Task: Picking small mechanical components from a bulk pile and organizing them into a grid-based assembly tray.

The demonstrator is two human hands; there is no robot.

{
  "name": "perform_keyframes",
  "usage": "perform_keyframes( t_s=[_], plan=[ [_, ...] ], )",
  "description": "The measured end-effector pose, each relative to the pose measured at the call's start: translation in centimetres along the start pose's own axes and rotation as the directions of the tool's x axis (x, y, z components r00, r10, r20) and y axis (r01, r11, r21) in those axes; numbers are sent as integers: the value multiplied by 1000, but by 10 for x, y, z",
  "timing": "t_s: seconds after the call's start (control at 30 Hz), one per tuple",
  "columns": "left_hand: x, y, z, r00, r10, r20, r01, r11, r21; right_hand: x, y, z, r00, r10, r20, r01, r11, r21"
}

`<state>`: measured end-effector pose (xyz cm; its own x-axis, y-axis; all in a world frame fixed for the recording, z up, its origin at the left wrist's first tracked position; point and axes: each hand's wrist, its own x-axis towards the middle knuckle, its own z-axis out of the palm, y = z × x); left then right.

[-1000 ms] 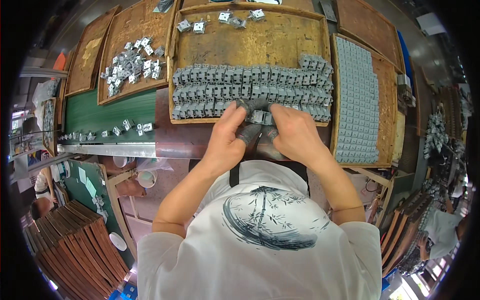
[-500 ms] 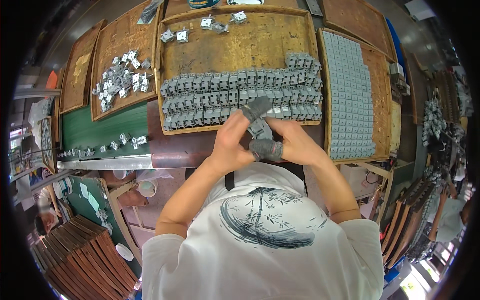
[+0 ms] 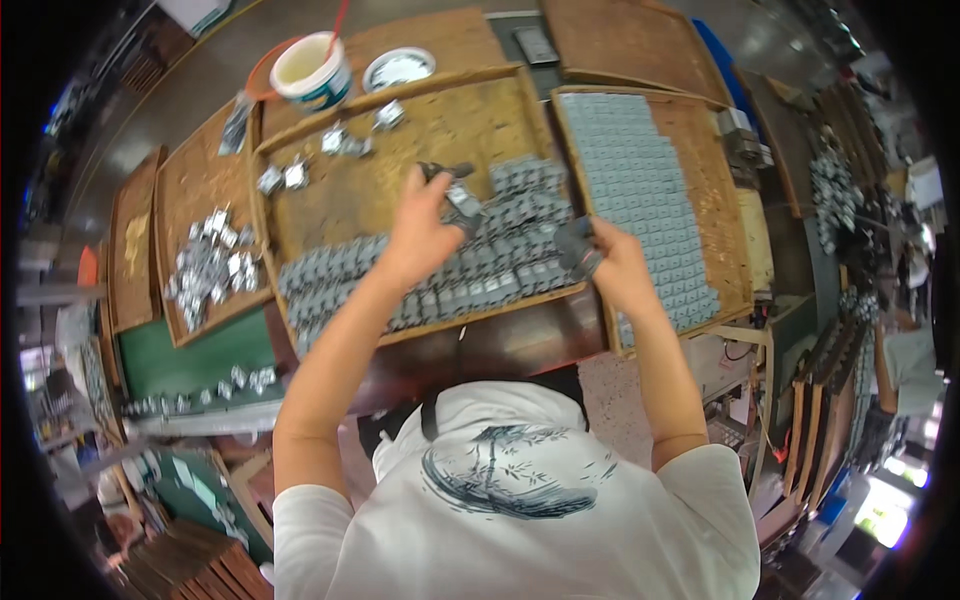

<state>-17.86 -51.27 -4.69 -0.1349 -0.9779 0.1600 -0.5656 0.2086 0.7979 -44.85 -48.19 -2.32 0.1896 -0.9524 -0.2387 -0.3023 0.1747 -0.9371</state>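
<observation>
Wooden tray (image 3: 340, 200) below: left hand (image 3: 427, 228) outstretched, grip clamped on grey part (image 3: 461, 199); right hand's (image 3: 616, 264) grip I can't tell.

The white shirt (image 3: 660, 545) carries a dark blue-grey, leafy brush-stroke print (image 3: 497, 478). The blocks (image 3: 474, 292) are grey, their tray (image 3: 345, 195) yellowish brown, the finger covers (image 3: 577, 250) dark grey, the table (image 3: 195, 358) at left green.
</observation>
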Motion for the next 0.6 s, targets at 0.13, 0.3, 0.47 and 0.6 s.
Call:
perform_keyframes(
  t_s=[0.13, 0.3, 0.47, 0.6],
  plan=[
    [50, -48, 9, 944, -228, 239, 262, 957, -123, 48, 39, -90, 933, 96, -346, -70, 994, 87],
    [70, -56, 31, 846, -339, 411, 448, 870, -204, 116, 85, -195, 775, 31, -632, -254, 930, -266],
    [66, -22, 20, 771, -482, 417, 583, 797, -156, 186, 106, -221, 817, 32, -576, -419, 720, -554],
    [24, -57, 30, 976, -169, 136, 181, 980, -77, 222, 116, -209, 903, 19, -428, -301, 738, -604]
  ],
)
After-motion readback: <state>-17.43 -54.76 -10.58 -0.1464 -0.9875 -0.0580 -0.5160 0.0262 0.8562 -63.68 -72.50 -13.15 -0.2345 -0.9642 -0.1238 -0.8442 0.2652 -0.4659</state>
